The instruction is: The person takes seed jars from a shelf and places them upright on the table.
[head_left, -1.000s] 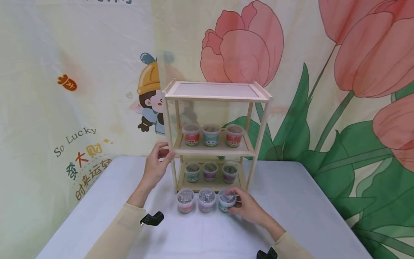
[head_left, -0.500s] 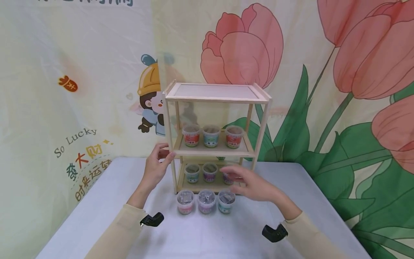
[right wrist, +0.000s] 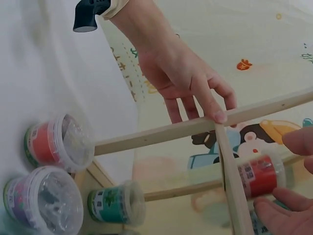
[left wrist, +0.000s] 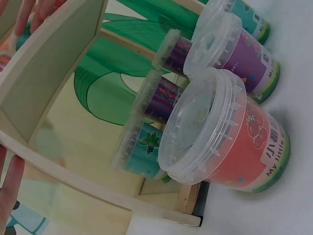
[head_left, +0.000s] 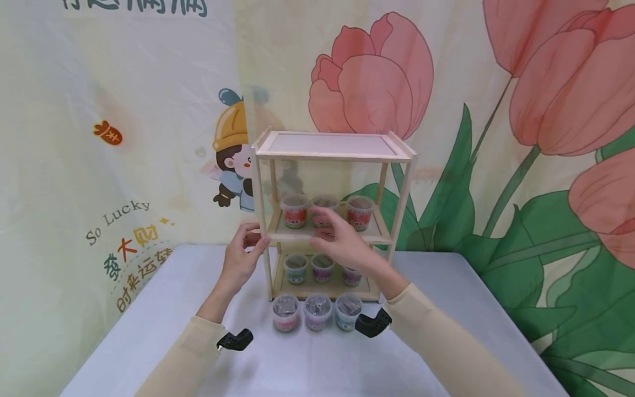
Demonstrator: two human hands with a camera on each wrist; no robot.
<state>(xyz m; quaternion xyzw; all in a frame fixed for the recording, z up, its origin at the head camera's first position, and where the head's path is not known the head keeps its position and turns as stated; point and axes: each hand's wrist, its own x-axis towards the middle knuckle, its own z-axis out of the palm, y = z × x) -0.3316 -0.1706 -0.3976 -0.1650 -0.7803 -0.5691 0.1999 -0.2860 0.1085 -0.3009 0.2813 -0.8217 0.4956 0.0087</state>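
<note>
My left hand [head_left: 239, 256] grips the left front post of a small wooden shelf rack [head_left: 334, 158] at middle-shelf height, thumb in front. My right hand [head_left: 347, 242] reaches to the middle shelf, fingers and thumb apart, in front of the middle cup [head_left: 324, 200], which it partly hides. A red-labelled cup [head_left: 294, 211] stands left of that one, another red-labelled cup [head_left: 359, 213] right of it. In the right wrist view, the right fingertips come close to the left red cup [right wrist: 259, 176] and a mostly hidden blue-green one.
Three lidded cups fill the bottom shelf: a teal one [head_left: 295, 269], a purple one [head_left: 322, 268] and another purple one [head_left: 351, 277]. On the white table before the rack stand a pink cup [head_left: 285, 313], a lilac cup [head_left: 318, 312] and a teal-labelled cup [head_left: 348, 312]. A printed cloth [head_left: 149, 82] hangs behind.
My right hand has let go of the teal-labelled front cup and moved up and left to the middle shelf. The left hand stays on the post. The cups have not moved.
</note>
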